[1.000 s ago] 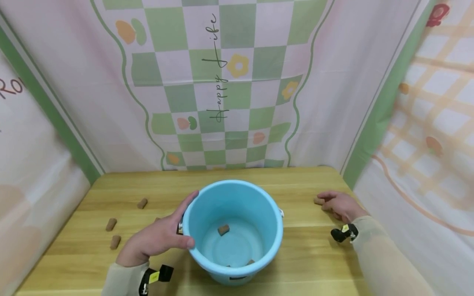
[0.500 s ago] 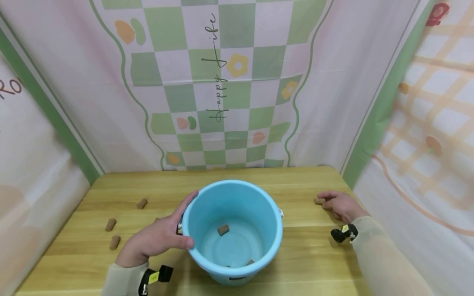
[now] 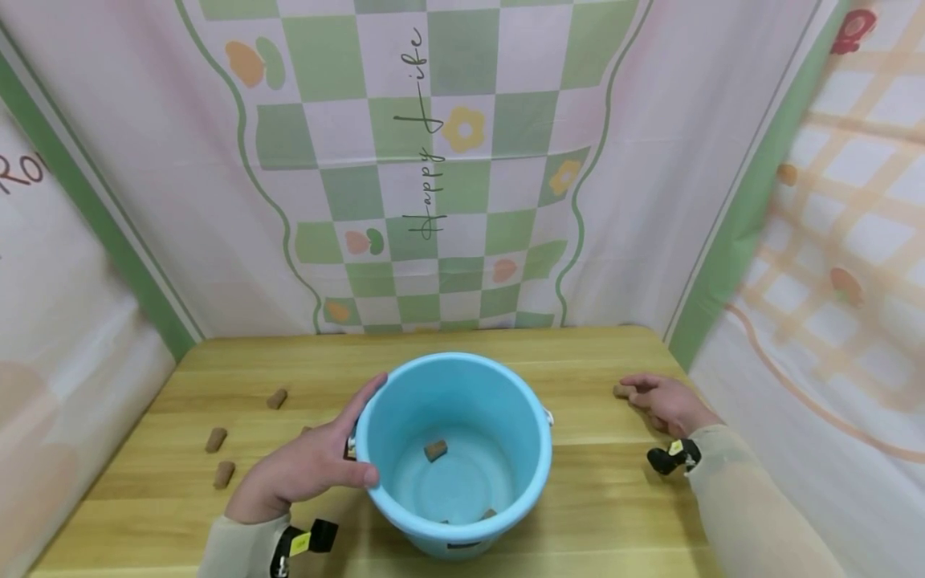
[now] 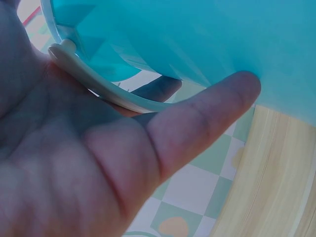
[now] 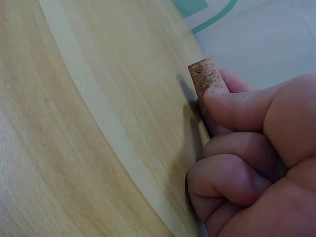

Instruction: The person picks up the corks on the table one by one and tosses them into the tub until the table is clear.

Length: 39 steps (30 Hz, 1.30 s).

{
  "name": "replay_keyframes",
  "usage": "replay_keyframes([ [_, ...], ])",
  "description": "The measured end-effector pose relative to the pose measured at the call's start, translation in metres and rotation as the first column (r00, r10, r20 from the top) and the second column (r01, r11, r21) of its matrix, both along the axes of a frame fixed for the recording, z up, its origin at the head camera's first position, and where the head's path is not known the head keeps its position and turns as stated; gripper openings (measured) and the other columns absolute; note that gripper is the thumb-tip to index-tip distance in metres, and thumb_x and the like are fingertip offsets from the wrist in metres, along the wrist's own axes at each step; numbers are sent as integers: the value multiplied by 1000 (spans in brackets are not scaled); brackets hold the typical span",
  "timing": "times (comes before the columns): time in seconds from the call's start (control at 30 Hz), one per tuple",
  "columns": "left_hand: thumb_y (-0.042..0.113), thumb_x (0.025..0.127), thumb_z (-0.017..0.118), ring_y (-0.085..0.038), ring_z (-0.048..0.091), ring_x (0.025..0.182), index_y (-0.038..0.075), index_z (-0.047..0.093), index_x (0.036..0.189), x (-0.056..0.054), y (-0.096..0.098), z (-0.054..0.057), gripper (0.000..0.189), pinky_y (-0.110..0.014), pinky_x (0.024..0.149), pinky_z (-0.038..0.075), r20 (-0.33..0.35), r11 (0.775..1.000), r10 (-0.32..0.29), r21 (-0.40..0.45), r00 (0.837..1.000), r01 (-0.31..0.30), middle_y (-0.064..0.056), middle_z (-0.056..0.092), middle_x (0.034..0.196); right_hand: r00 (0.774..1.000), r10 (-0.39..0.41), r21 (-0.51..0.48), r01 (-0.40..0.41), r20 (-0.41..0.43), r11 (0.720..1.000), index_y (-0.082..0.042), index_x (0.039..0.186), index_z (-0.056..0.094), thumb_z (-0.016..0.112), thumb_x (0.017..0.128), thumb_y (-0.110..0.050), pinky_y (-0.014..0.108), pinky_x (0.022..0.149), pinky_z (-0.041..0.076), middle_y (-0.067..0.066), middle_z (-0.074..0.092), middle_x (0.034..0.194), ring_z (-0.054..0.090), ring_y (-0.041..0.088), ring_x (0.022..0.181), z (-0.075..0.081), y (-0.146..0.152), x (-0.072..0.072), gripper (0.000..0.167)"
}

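Observation:
A light-blue bucket [image 3: 531,498] stands at the table's middle, with several brown cork stoppers inside, one of them a cork [image 3: 435,449] on its floor. My left hand [image 3: 311,466] holds the bucket's left side, thumb and a finger at the rim. In the left wrist view a finger [image 4: 207,118] presses the bucket's outer wall [image 4: 286,59], beside the pale handle [image 4: 94,81]. At the table's right my right hand [image 3: 672,404] pinches a cork stopper [image 5: 205,76] between thumb and finger, low over the wood; its other fingers are curled.
More corks lie on the table's left side: one cork [image 3: 277,398] farther back, a second cork [image 3: 216,439] and a third cork [image 3: 224,474], plus one partly hidden behind my left hand. Printed curtains [image 3: 462,201] enclose the wooden table [image 3: 592,498].

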<state>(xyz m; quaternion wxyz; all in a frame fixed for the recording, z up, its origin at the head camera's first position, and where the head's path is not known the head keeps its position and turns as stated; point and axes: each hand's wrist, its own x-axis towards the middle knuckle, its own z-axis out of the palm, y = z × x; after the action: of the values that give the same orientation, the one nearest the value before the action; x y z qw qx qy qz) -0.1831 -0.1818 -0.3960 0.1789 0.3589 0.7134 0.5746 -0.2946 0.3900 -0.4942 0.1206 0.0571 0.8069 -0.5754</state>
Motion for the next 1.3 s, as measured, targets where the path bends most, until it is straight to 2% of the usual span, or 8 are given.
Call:
replay_keyframes([
  [0.17, 30, 90, 77, -44, 42, 128, 31, -1, 160, -1, 0, -1, 105, -46, 98, 43, -12, 1000, 8, -8, 1000, -8, -21, 32, 153, 1000, -3, -41, 3, 2, 999, 7, 142, 44, 57, 100, -4, 21, 44, 35, 6, 63, 114, 36, 2, 47, -2, 2, -1, 45],
  [0.5, 30, 89, 78, -46, 41, 127, 32, -1, 160, -1, 0, -2, 106, -48, 97, 44, 33, 1000, 5, 7, 999, -5, -24, 30, 152, 1000, 17, -147, -16, 3, 989, 9, 144, 38, 55, 100, -1, 19, 42, 33, -2, 65, 109, 35, -1, 47, -4, 6, -2, 48],
  [0.97, 34, 88, 78, -44, 42, 128, 32, -1, 160, -1, 0, -1, 107, -48, 97, 44, 32, 1000, 21, -11, 999, -20, -23, 31, 152, 999, 52, -174, -48, 17, 984, 9, 147, 32, 53, 102, -4, 18, 44, 33, -4, 66, 114, 35, -1, 48, -2, 7, -1, 51],
  [1.3, 34, 89, 77, -46, 41, 127, 30, -3, 160, -2, 1, -3, 108, -47, 96, 45, 23, 1000, 6, -5, 1000, -6, -25, 29, 152, 998, 63, -211, -58, 19, 976, 10, 147, 31, 52, 102, -2, 17, 42, 32, -6, 68, 113, 35, -1, 47, -4, 9, -2, 51],
])
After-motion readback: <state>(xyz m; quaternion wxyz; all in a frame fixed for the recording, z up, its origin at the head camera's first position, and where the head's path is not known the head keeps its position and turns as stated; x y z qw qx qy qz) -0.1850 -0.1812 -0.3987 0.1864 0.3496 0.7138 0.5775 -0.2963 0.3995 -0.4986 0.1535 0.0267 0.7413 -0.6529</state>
